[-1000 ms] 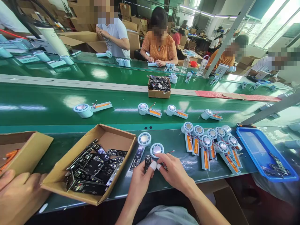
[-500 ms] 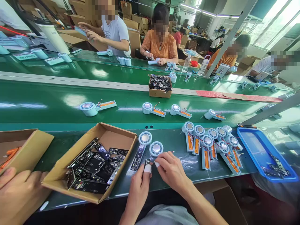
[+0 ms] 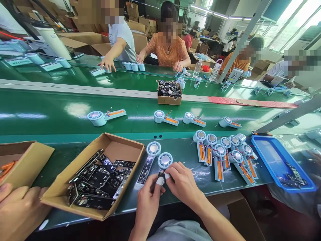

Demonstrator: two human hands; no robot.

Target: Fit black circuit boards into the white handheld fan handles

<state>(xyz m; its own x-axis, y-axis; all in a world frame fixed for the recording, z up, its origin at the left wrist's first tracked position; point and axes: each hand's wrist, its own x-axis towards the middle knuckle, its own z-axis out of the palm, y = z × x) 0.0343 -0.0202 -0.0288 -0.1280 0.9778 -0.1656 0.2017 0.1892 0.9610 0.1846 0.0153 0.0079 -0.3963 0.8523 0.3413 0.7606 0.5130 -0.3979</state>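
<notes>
A light blue round-headed unit (image 3: 165, 160), which looks like a small handheld fan, lies at the table edge before me. Just below its head, a small black circuit board (image 3: 161, 173) shows between my fingers. My left hand (image 3: 149, 195) is closed on this board from the left, its thumb in a white cover. Closed too, my right hand (image 3: 184, 182) presses its white-covered fingertips against the board's right side. My fingers hide most of the unit's handle. Just left lies another fan (image 3: 153, 148) with a long black board (image 3: 145, 170) along its handle.
A cardboard box (image 3: 125, 142) of black boards stands left, beside another person's hand (image 3: 22, 204). Several fans with orange strips (image 3: 218, 169) cluster right, near a blue tray (image 3: 269, 150). More fans (image 3: 96, 118) sit on the green belt (image 3: 50, 110). Co-workers sit opposite.
My hands have closed in around the board, which now sits more directly under the fan head. Across the belt, one co-worker has reached down to a unit; another has spread both hands apart.
</notes>
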